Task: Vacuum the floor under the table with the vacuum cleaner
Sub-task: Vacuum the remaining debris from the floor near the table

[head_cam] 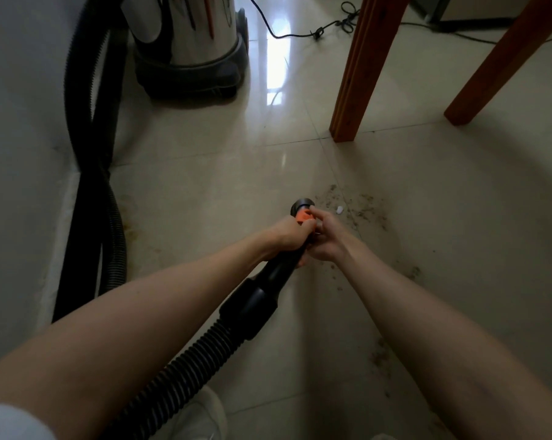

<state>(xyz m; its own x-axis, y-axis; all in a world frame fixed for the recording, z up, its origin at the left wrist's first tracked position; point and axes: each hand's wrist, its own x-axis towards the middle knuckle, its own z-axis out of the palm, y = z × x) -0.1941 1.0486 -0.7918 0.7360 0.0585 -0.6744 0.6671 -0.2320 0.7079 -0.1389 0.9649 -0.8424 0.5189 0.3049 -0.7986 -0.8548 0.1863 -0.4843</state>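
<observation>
A black ribbed vacuum hose runs from the bottom of the view up to a black handle tube with an orange part and a round dark nozzle mouth just above the tiled floor. My left hand grips the handle tube from the left. My right hand holds the same tube from the right, its fingertips on the orange part. Grey dust and crumbs with a small white scrap lie on the floor just right of the nozzle. The vacuum's steel canister stands at the upper left.
Two reddish wooden table legs rise at the upper right. A loop of black hose lies along the white wall on the left. A black power cable crosses the far floor. More dust lies lower right.
</observation>
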